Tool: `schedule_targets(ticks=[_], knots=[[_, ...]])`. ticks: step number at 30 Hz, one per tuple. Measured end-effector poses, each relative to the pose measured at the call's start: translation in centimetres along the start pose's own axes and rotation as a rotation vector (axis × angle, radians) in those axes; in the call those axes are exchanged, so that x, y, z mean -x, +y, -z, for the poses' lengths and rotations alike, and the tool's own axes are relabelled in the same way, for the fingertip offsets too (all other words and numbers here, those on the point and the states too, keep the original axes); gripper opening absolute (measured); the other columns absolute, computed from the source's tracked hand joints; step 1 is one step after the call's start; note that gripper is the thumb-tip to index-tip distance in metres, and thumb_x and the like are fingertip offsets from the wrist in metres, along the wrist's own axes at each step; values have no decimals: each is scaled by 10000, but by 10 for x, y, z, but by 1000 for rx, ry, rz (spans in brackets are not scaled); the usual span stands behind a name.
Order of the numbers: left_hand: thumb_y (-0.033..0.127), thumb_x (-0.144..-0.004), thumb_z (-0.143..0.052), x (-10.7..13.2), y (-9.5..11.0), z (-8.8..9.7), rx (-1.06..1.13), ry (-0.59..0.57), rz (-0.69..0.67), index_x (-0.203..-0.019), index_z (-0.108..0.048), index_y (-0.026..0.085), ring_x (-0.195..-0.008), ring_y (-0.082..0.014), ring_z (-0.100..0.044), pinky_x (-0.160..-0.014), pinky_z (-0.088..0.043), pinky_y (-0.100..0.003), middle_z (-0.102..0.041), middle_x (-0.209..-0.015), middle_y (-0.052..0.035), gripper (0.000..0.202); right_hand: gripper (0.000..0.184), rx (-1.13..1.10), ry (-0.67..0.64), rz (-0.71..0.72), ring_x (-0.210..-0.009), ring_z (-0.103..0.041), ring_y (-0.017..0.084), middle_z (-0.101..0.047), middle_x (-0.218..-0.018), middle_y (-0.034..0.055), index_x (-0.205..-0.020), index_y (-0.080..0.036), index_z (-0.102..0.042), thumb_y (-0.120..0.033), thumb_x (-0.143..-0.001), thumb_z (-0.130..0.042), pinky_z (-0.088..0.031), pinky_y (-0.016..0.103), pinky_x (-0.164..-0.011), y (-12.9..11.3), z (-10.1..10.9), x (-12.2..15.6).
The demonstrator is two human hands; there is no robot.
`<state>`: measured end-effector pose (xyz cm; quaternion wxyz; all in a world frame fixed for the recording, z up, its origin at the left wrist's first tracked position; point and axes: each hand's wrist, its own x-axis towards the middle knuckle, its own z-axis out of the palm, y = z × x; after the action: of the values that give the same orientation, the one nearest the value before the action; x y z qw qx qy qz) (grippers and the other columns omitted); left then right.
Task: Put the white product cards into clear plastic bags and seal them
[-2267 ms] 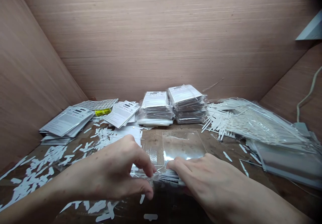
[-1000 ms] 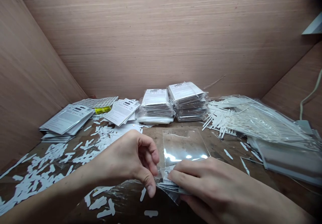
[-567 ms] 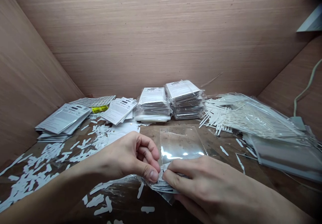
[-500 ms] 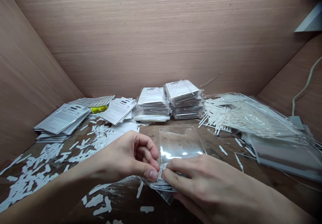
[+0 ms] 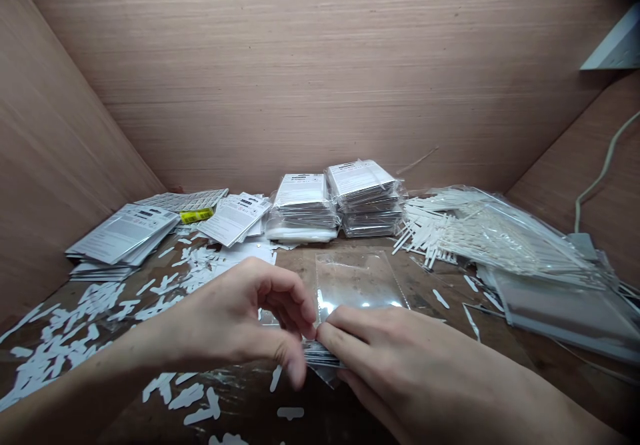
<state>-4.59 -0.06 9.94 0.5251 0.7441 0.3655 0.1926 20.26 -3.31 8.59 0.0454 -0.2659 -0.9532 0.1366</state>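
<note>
A clear plastic bag (image 5: 358, 282) lies flat on the wooden table, its shiny upper part showing beyond my hands. At its near end a thin stack of grey-edged cards (image 5: 323, 354) sits inside the film, partly hidden by my fingers. My right hand (image 5: 387, 352) pinches this stack from the right, thumb and fingers closed on it. My left hand (image 5: 245, 318) meets it from the left, with curled fingertips at the bag's edge. Its thumb is blurred just below the stack.
Wrapped stacks of printed packets (image 5: 303, 208) stand at the back, with loose card stacks (image 5: 123, 235) and a yellow label (image 5: 196, 215) to the left. White die-cut scraps (image 5: 65, 342) litter the table's left side. A bag of white strips (image 5: 493, 235) lies at right, within plywood walls (image 5: 320, 78).
My hands have drawn closer together around the stack. The left thumb has shifted down and blurs with motion, and the left fingers now reach the right hand. The view has tilted slightly.
</note>
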Motion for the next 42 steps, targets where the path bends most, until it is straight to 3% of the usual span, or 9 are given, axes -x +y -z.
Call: schedule_targets(ticks=[3,7,11,21,25,29,35,38,42], knots=[[316,-505,-1017,10,1,6,-355,60,-142,-969,-785,280,-870,-179,-732,-782,-553,-207,-803,-920,39,520,249,-43,57,-6,-825,-650,180,-679,-1028,80,-1199,-167,-604,-112,-977,-506,-507,288,-692,3,-4,1],[284,-745,-885,18,-7,-2,-580,144,-196,-1044,-736,322,-889,-144,-730,-777,-525,-190,-791,-971,65,337,253,-43,74,2,-834,-657,183,-678,-1032,79,-1197,-174,-596,-108,-971,-503,-504,288,-691,5,-6,0],[89,-698,-759,15,-10,-19,-506,249,-182,-1025,-661,277,-859,-129,-740,-789,-530,-193,-769,-946,75,389,191,-37,63,2,-791,-660,183,-683,-1014,73,-1123,-170,-573,-89,-969,-493,-471,290,-647,3,-5,-3],[36,-717,-655,9,-11,-37,-382,266,-233,-1053,-607,230,-799,-164,-697,-726,-535,-249,-724,-934,17,391,190,-109,103,-94,-728,-666,198,-676,-923,42,-1052,-188,-477,-84,-913,-555,-444,284,-605,1,-7,-5],[82,-753,-753,7,-12,-42,-397,293,-261,-1218,-552,274,-910,-195,-702,-797,-538,-274,-724,-1072,-6,542,279,-123,227,-78,-878,-665,215,-632,-1125,123,-1146,-174,-498,-65,-892,-535,-536,313,-723,-5,-7,-6],[22,-774,-704,9,-14,-45,-375,270,-219,-1220,-509,307,-845,-161,-704,-746,-517,-250,-712,-1004,39,564,511,-237,263,-60,-1082,-642,263,-614,-1221,131,-1288,-184,-510,-142,-808,-680,-580,372,-897,-5,11,4],[26,-747,-693,2,-18,-35,-420,394,-147,-1103,-540,265,-772,-148,-676,-698,-521,-261,-665,-912,41,455,1251,-322,166,-138,-1278,-602,393,-566,-1457,168,-1542,-194,-404,-466,-478,-1005,-524,465,-1070,55,28,35],[101,-760,-768,-4,-18,-24,-331,433,-104,-1056,-575,243,-813,-160,-707,-709,-574,-260,-671,-922,24,381,1216,-440,156,-217,-1256,-616,386,-586,-1409,185,-1524,-155,-404,-474,-507,-991,-515,482,-1063,97,8,30],[205,-739,-867,-7,-19,-6,-117,518,-27,-1051,-611,222,-858,-192,-751,-737,-632,-281,-678,-974,1,404,1225,-840,335,-128,-1290,-605,331,-554,-1425,204,-1566,-149,-252,-480,-612,-945,-481,468,-1105,129,-27,11]])
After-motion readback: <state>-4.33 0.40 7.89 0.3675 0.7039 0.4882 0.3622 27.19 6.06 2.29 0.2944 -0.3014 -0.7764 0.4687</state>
